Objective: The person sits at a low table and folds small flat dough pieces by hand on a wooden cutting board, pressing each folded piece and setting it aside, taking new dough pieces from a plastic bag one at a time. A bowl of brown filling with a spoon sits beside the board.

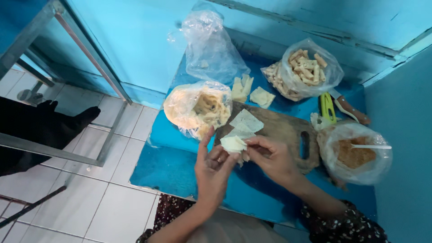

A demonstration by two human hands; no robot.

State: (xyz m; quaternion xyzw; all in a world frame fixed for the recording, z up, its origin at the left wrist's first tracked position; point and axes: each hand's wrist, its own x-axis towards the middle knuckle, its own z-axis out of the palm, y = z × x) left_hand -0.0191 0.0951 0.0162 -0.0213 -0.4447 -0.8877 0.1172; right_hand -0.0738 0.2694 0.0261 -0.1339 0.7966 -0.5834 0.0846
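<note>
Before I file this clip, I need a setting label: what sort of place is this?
Probably a small home food-prep corner: a blue-painted table beside white floor tiles, a worn wooden chopping board, and clear plastic bags of rolled pastry snacks.

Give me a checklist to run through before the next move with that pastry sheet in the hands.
1. Pastry sheet held by both hands: ok, left hand under it, right hand pinching its edge.
2. Sheet whole, not torn: cannot tell.
3. Spare sheets on the wooden board: ok.
4. Brown filling bag open, white spoon in it: ok.
5. Knife away from the hands: ok, behind the filling bag.
6. Filling on the sheet: cannot tell.
</note>
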